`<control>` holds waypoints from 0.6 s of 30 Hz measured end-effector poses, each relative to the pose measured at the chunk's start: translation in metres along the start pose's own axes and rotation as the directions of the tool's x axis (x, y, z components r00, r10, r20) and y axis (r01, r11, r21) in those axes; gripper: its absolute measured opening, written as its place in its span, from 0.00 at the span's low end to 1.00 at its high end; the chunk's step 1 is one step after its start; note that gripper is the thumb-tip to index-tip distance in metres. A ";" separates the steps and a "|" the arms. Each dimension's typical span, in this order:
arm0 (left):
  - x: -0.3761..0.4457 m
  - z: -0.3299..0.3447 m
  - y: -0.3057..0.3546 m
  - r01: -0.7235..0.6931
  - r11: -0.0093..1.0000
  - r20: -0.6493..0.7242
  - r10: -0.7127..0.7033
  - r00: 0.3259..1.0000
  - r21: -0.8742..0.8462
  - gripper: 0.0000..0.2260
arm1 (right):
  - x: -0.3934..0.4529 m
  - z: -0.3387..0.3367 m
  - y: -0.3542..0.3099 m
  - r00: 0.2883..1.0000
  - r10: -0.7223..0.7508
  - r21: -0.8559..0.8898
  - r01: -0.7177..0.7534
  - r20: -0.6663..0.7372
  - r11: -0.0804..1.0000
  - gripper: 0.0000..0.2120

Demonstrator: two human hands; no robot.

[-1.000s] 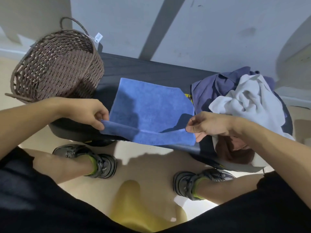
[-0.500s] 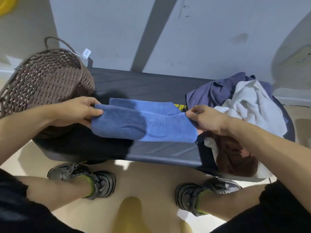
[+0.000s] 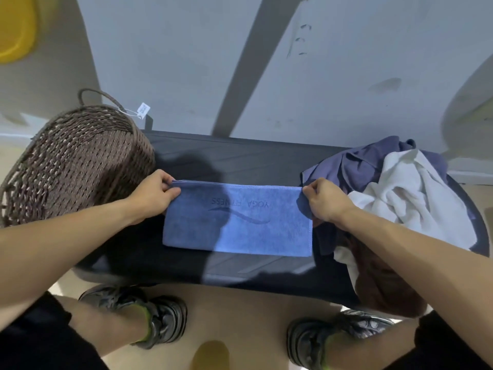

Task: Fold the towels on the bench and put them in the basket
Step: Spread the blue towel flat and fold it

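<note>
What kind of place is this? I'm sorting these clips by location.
Probably a gym or fitness studio, though that is a guess. The blue towel is printed YOGA FITNESS, it lies on a dark padded bench, and a pile of used towels waits beside a wicker basket.

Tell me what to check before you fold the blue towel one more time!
1. Left hand pinches its far corner of the blue towel: ok.
2. Right hand pinches the other far corner: ok.
3. Towel lies flat on the bench, edges lined up: ok.
4. Pile of unfolded towels clear of the blue one: not ok, it touches the right edge.
5. Basket within reach on the left: ok.
6. Room inside the basket: cannot tell.
</note>
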State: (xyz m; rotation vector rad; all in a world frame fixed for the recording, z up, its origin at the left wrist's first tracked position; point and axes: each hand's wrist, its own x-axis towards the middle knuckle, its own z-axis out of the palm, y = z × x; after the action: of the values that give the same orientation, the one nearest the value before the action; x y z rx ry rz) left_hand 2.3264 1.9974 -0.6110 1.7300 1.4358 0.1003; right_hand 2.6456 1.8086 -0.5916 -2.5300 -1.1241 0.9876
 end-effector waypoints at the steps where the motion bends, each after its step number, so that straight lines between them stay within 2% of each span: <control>1: 0.003 0.001 0.002 0.003 1.000 -0.020 -0.003 1.000 0.017 0.08 | 0.000 -0.001 -0.001 1.000 -0.002 -0.046 0.003 0.022 0.999 0.15; 4: 0.010 0.004 0.009 0.038 0.995 -0.051 -0.034 0.998 0.091 0.08 | 0.001 -0.002 -0.005 0.998 0.003 -0.147 0.007 0.067 0.989 0.14; 8: 0.014 0.003 0.013 -0.013 0.929 -0.044 0.032 0.999 0.370 0.11 | 0.006 0.000 -0.005 0.998 0.015 -0.233 -0.002 0.055 0.972 0.17; 12: 0.014 0.001 0.017 -0.137 0.884 0.059 0.124 0.991 0.447 0.11 | 0.007 0.000 -0.011 0.996 0.025 -0.281 -0.001 0.082 0.960 0.18; 15: 0.014 -0.002 0.023 -0.160 0.857 0.145 0.101 0.984 0.489 0.09 | 0.010 0.000 -0.013 0.992 -0.016 -0.265 0.048 0.122 0.963 0.20; 18: 0.015 -0.007 0.025 -0.181 0.845 0.174 0.106 0.979 0.503 0.08 | 0.010 0.002 -0.014 0.978 -0.097 -0.273 0.146 0.186 0.951 0.21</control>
State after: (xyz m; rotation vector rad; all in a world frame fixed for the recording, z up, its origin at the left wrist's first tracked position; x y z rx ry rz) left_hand 2.3466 2.0145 -0.5972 2.2323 1.2979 -0.3561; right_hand 2.6406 1.8258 -0.5923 -2.5886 -1.5559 1.0961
